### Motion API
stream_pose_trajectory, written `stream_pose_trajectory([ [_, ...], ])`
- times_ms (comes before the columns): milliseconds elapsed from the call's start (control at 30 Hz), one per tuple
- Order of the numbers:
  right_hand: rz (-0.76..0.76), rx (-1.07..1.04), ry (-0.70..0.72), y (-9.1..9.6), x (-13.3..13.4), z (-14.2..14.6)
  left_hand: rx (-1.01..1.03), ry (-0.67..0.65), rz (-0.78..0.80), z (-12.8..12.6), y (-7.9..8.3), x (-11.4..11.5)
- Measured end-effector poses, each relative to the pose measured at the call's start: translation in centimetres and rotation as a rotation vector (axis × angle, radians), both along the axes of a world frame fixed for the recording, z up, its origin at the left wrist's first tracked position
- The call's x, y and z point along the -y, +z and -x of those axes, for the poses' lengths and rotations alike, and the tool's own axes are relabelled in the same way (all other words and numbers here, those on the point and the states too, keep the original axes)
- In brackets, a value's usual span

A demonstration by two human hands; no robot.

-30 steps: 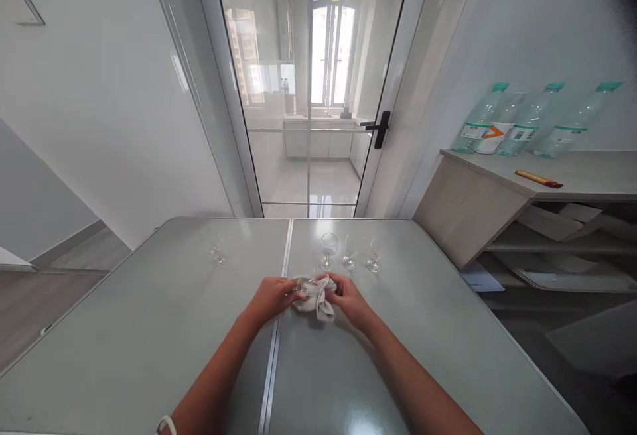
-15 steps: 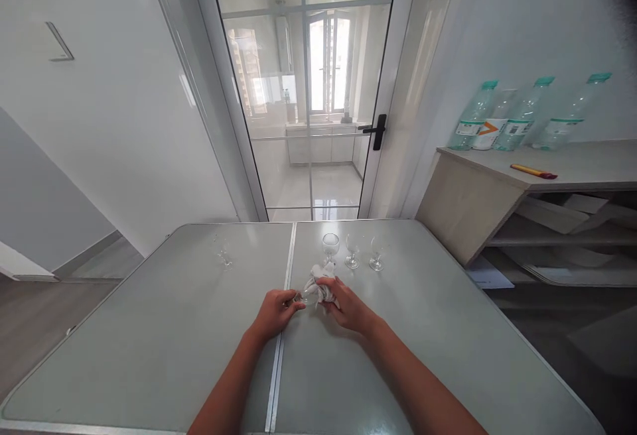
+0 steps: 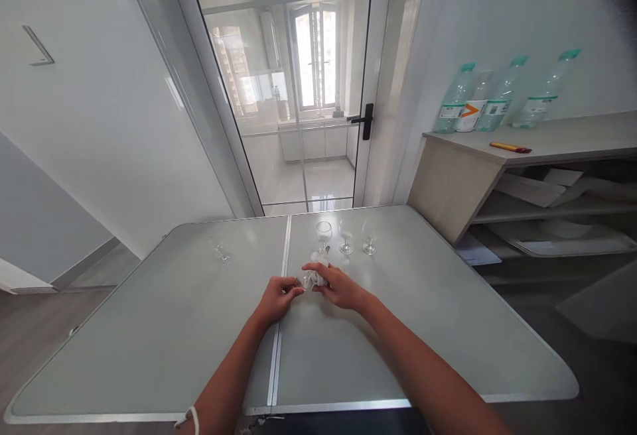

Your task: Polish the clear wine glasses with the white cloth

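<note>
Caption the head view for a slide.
Right hand holds a white cloth close to the left hand; stemmed glasses stand beyond on the table.

Cloth [image 3: 321,258] in right hand [image 3: 341,287]: off-white, plain. Held glass [image 3: 300,283] at left hand [image 3: 277,299]: clear. Three glasses [image 3: 323,231] beyond right hand: clear, colourless; lone glass [image 3: 219,249] left of left hand, same. Bracelet [image 3: 195,420] behind left hand: white. Table [image 3: 164,342] under both hands: plain grey-green, silver edge; strip [image 3: 275,362] by left hand silver. Far right of right hand: bottles [image 3: 497,100] clear with green tint, green caps, white labels, one orange chevron; wrapper [image 3: 510,147] yellow and red; cabinet [image 3: 442,183] greyish beige. Well beyond hands: handle [image 3: 367,121] black.
</note>
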State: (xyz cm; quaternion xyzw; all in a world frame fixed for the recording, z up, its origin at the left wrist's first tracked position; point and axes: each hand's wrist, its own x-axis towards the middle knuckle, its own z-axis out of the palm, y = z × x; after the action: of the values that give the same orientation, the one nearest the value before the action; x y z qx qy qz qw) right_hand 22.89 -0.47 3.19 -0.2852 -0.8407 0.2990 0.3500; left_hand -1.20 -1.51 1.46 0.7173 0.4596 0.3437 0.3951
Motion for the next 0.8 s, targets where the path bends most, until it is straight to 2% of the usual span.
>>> stream_pose_trajectory([
  [133,-0.133,-0.086,-0.136,-0.5,-0.4,0.3,0.096,0.0,0.078,-0.7,-0.6,-0.3],
  [233,-0.155,-0.201,-0.278,-0.7,-0.7,0.0,0.152,0.002,0.123,-1.0,-1.1,-0.5],
  [333,-0.063,-0.4,-0.442,-0.5,-0.6,-0.4,0.215,0.042,0.121,-1.0,-1.5,-0.7],
  [400,0.075,-0.594,-0.512,0.0,-0.3,-0.3,0.267,0.081,0.099,-0.9,-1.6,-0.7],
  [467,0.259,-0.755,-0.462,0.5,0.1,0.2,0.31,0.093,0.085,-0.9,-1.7,-0.6],
  [633,0.723,-0.824,-0.082,1.2,1.0,2.2,0.323,-0.006,0.082,-1.2,-1.5,-0.2],
  [700,0.816,-0.9,-0.019,1.3,1.0,2.3,0.328,-0.034,0.084,-1.0,-1.4,-0.1],
  [800,0.847,-0.944,0.045,1.6,0.9,1.6,0.358,-0.041,0.094,-0.4,-1.6,-0.3],
])
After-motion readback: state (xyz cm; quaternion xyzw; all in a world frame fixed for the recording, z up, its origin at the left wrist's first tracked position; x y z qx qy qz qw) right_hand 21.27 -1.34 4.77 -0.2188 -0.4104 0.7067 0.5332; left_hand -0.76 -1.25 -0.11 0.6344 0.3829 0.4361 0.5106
